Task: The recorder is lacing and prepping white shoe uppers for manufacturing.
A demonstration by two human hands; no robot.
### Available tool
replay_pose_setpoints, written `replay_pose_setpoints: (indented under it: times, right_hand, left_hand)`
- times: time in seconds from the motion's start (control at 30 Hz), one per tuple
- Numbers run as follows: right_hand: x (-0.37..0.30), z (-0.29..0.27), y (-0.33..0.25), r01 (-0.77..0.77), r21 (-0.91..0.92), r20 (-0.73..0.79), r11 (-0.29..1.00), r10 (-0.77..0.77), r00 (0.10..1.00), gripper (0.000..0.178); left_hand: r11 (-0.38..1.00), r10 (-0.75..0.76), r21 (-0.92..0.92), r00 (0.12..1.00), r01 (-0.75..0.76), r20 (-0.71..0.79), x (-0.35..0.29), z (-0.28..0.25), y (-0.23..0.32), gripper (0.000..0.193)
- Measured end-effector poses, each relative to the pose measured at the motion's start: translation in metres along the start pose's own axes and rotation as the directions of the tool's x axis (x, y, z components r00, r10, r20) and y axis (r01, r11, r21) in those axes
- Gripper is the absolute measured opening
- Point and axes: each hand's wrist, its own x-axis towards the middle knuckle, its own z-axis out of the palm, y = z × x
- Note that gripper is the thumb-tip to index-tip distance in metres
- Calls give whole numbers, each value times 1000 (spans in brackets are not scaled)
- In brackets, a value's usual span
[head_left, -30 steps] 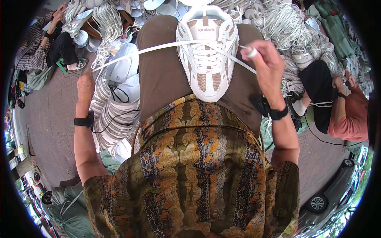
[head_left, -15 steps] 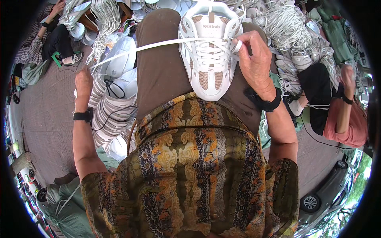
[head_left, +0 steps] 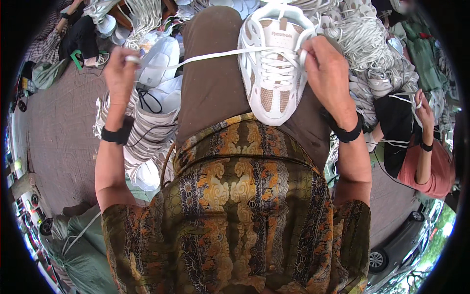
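A white sneaker with beige mesh panels (head_left: 274,113) rests on my lap over the brown trousers, its toe toward me. White lacing runs zigzag up its tongue. From the upper eyelets a flat white shoelace (head_left: 210,57) stretches left across my knee. My left hand (head_left: 120,77), raised at the left, grips that lace near its far end, fingers closed. At the sneaker's right edge my right hand (head_left: 327,73) pinches a short piece of lace close to the upper eyelets. Its fingertips partly hide what they hold.
Nested stacks of pale shoe uppers (head_left: 152,120) lie left of my knee. Bundles of white laces (head_left: 360,41) and more shoes are heaped at the upper right. A co-worker in a pink top (head_left: 426,166) sits at the right, laces in hand. Behind stands a dark car (head_left: 396,242).
My left hand has risen and moved slightly right, still with the lace. The sneaker, my knees and right hand appear farther right in the picture. The co-worker's hand at right has shifted.
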Motion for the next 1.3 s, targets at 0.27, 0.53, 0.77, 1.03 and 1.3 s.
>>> replay_pose_setpoints:
  times: [0.27, 0.53, 0.77, 1.03, 1.3]
  right_hand:
    - [-7, -1, 8, -280, 336, 179, 899, 231, 956, 6]
    - [-6, 2, 4, -277, 334, 167, 901, 232, 958, 8]
    - [-7, 2, 5, -266, 326, 146, 907, 230, 962, 9]
    - [-5, 3, 5, -263, 310, 138, 914, 230, 963, 9]
    - [-6, 0, 8, -285, 325, 155, 902, 246, 957, 5]
  left_hand:
    - [907, 300, -333, 951, -258, 80, -14, 123, 147, 20]
    - [920, 225, -357, 963, -160, 148, -13, 152, 141, 9]
    - [908, 245, -380, 959, -175, 144, -12, 157, 144, 9]
    - [894, 429, -181, 900, -411, 75, -11, 158, 152, 14]
    - [844, 536, -103, 833, -526, 137, 2, 161, 166, 33]
